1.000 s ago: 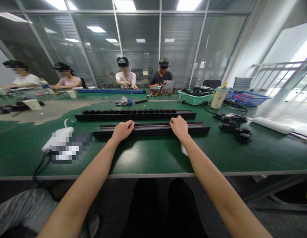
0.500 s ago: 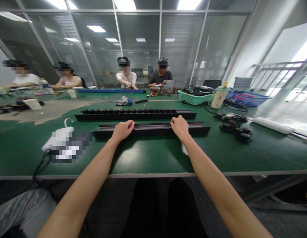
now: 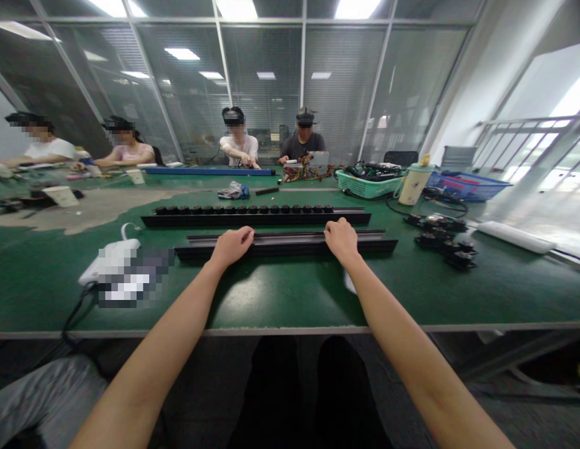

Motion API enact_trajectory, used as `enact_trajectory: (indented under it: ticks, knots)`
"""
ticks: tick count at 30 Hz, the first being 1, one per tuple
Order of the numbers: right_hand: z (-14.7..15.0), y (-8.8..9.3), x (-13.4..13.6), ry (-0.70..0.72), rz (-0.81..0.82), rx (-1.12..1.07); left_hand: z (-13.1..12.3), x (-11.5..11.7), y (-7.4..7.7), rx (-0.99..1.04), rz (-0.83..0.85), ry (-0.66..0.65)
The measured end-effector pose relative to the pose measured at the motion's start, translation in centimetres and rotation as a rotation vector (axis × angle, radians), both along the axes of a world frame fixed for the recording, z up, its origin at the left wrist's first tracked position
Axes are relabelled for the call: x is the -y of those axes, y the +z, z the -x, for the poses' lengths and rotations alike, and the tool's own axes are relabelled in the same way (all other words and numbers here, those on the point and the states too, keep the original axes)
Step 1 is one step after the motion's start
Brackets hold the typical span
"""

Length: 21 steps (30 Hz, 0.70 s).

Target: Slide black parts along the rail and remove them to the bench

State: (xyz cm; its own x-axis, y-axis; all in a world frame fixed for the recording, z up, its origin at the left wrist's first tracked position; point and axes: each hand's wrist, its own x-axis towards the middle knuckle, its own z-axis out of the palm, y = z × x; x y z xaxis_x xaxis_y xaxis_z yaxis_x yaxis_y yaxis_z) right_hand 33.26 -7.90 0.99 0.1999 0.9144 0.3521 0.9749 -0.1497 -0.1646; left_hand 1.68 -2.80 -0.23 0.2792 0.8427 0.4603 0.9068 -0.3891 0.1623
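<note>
A long black metal channel [image 3: 290, 248] lies across the green table in front of me, its open trough facing up. My left hand [image 3: 231, 246] is closed over its left part, fingers curled at the trough. Toward the other end my right hand [image 3: 341, 239] grips the same channel, with its fingertips hidden behind the knuckles. Just beyond lies a second black channel [image 3: 257, 219], carrying a row of several small round black parts along most of its length. A pale item [image 3: 350, 282] shows partly beside my right forearm.
At right, black pieces [image 3: 442, 240] are piled near a white roll [image 3: 515, 237]. Behind them stand a yellowish cup [image 3: 414, 186], a green basket [image 3: 372, 185] of cables and a blue basket [image 3: 477, 186]. A white device [image 3: 110, 260] lies at left. Several people sit across the table.
My right hand has shifted very slightly to the right along the channel. My left hand and the channels look still. Across the table, a co-worker's hands have moved a little.
</note>
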Motion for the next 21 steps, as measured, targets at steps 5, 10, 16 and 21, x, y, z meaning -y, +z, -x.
enact_trajectory:
  ticks: [5, 10, 16, 21]
  knots:
    - [-0.07, 0.08, 0.05, -0.010, -0.003, 0.003, 0.06, -0.17, -0.13, -0.009, -0.003, 0.005]
    - [-0.11, 0.19, 0.09, -0.023, 0.008, -0.003, 0.03, -0.07, -0.04, -0.011, -0.005, 0.005]
    - [-0.14, 0.34, 0.18, -0.035, 0.025, -0.015, -0.06, 0.10, 0.09, -0.012, 0.002, 0.013]
    - [-0.16, 0.39, 0.20, -0.050, 0.028, -0.022, -0.06, 0.15, 0.15, -0.017, 0.006, 0.011]
